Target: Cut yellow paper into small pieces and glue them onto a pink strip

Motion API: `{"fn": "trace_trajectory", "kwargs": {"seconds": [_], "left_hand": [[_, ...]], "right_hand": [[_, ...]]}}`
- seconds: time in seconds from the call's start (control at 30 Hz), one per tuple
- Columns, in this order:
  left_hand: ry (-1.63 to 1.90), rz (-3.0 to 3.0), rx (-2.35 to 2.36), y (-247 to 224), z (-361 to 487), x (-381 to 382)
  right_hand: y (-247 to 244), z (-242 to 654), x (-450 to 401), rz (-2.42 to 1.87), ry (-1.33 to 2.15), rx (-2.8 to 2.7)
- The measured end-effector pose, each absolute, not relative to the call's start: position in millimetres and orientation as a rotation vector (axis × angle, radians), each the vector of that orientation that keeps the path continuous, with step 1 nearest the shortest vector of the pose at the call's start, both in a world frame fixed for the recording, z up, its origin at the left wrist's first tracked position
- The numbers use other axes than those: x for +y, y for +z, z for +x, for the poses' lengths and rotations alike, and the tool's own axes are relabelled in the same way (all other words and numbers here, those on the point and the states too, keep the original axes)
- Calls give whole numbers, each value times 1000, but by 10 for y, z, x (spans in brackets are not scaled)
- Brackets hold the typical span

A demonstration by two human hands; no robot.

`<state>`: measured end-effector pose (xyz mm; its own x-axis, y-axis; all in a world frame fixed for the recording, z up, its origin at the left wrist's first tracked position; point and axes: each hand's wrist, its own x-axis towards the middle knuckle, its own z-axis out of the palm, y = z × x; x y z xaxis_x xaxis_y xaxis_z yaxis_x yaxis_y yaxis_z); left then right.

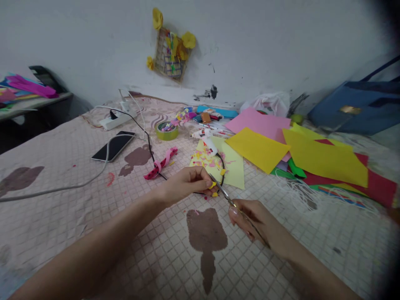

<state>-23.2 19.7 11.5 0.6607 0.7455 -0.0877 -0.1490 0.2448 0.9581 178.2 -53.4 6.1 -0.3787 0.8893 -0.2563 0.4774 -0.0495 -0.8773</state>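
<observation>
the left hand (196, 180) pinches a small piece of yellow paper (213, 185) between thumb and fingers, and the right hand (250, 218) is wrapped round the handles of a pair of scissors (225, 195). the yellow piece sits at the left hand's fingertips, right where the blades reach in from the right hand's side; whether they have fully met is too small to tell. another yellow scrap (214, 194) shows just below those fingertips, and i can't tell if it is loose or attached.

the step in hand looks like trimming the little piece. the next move, i'd judge, calls for a steady pinch from the left hand and a short, careful snip from the right, with the tips of the blades kept off the fingers.

just beyond the left hand a pale yellow sheet (234, 166) carries pink and yellow scraps (204, 160), with a glue gun (210, 146) lying across its far edge. a pink spotted strip (159, 165) lies to the left of the left hand; farther out, beyond the right hand, are yellow card (258, 148) and white string (300, 189).
</observation>
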Motion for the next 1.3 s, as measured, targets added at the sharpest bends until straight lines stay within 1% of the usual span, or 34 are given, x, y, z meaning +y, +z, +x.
{"fn": "trace_trajectory", "kwargs": {"seconds": [0.6,1.1,1.3], "left_hand": [[650,1177,606,84,-248,223],[627,1160,607,57,-265,242],[620,1177,627,53,-282,272]], "right_hand": [[16,1809,-527,-1447,1416,-1834],[79,1783,-534,-1427,1515,-1764],[31,1797,-513,-1414,1550,-1727]]}}
